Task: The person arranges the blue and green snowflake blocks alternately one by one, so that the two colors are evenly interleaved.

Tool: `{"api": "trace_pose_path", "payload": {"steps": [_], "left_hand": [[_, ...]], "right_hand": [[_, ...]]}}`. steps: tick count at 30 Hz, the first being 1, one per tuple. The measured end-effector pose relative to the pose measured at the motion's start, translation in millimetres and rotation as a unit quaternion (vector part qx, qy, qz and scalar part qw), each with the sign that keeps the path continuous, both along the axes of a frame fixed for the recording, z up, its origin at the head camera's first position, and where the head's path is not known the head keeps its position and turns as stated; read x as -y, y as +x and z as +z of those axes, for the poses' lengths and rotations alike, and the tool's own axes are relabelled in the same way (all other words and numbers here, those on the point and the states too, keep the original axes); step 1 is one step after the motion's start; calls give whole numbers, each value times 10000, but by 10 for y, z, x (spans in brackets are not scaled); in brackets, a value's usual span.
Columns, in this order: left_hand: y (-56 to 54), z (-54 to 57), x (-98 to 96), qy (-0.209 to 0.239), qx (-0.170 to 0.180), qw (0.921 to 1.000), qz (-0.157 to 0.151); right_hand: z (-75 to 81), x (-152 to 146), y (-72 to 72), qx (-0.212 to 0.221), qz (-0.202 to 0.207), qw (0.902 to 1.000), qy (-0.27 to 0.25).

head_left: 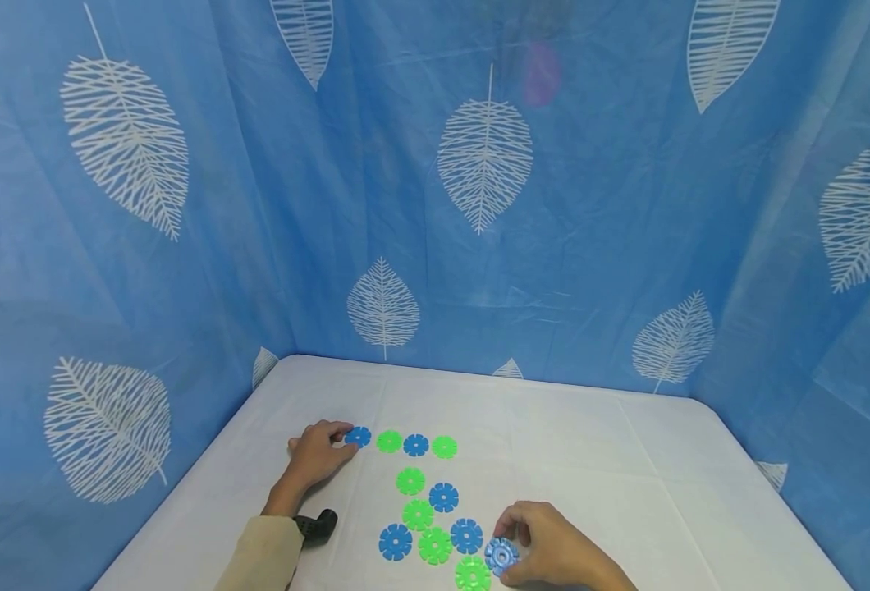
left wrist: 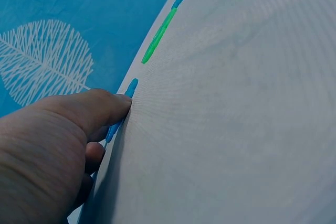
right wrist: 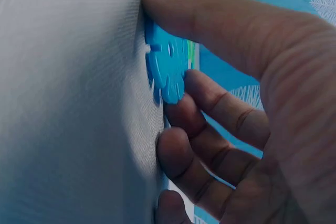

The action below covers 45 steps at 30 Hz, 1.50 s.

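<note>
My left hand has its thumb and fingers at the edge of a flat blue interlocking disc, pinching it at the left end of a row. That disc lies on the table in the left wrist view, partly covered by the thumb. Nearer the front, my right hand grips another blue interlocking disc between thumb and fingers. In the right wrist view this blue disc is tilted, and a second blue edge shows behind it. A green disc lies just left of the right hand.
Right of the left hand, the row continues with a green disc, a blue one and another green one. Several more green and blue discs lie between the hands. A white cloth covers the table; blue leaf-patterned curtains surround it.
</note>
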<state>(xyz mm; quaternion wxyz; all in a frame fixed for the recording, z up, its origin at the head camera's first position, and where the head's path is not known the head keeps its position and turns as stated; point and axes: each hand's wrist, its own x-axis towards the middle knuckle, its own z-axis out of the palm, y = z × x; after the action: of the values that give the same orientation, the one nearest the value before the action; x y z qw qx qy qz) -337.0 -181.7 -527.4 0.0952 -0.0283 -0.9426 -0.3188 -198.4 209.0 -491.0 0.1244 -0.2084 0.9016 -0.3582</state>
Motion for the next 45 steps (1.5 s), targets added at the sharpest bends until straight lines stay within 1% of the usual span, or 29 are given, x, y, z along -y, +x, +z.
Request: {"api": "trace_pose_path", "payload": {"steps": [4,10,14,20,24,28,31,34,39,45], "left_hand": [[5,11,0,23,1,10000,-27],[-10,-3,-2,35,20,10000,-2],[-16,-20,-3,-6,-4,10000,-5],[-14,-27,-9,-32,-61,10000,-27],[-13,-26,-18,-36,-73,10000,-20],[-13,-28,-22,-15,-59,10000,-1],[-13,-28,-19,4,-43,10000,-8],[-7,-18,-13,22,-32,10000,-46],[-1,-15,-4,36,-1,10000,-86],[0,-13,-5,-6,6,10000,-74]], "right_hand": [[-10,3,6,-7,63,10000,-46],[-17,-6,-14,-130,84,9998,132],[-19,0,-23,-381,95,9983,422],[-28,7,-46,-708,26,9936,881],[-23,-5,-67,-1010,-97,9873,1220],[-11,-31,-96,-1471,-315,9760,1576],[-1,-46,-136,-1804,-514,9677,1683],[19,-43,-192,-2062,-750,9609,1690],[60,-3,-303,-2423,-1207,9523,1408],[105,49,-456,-2752,-1428,9451,1027]]}}
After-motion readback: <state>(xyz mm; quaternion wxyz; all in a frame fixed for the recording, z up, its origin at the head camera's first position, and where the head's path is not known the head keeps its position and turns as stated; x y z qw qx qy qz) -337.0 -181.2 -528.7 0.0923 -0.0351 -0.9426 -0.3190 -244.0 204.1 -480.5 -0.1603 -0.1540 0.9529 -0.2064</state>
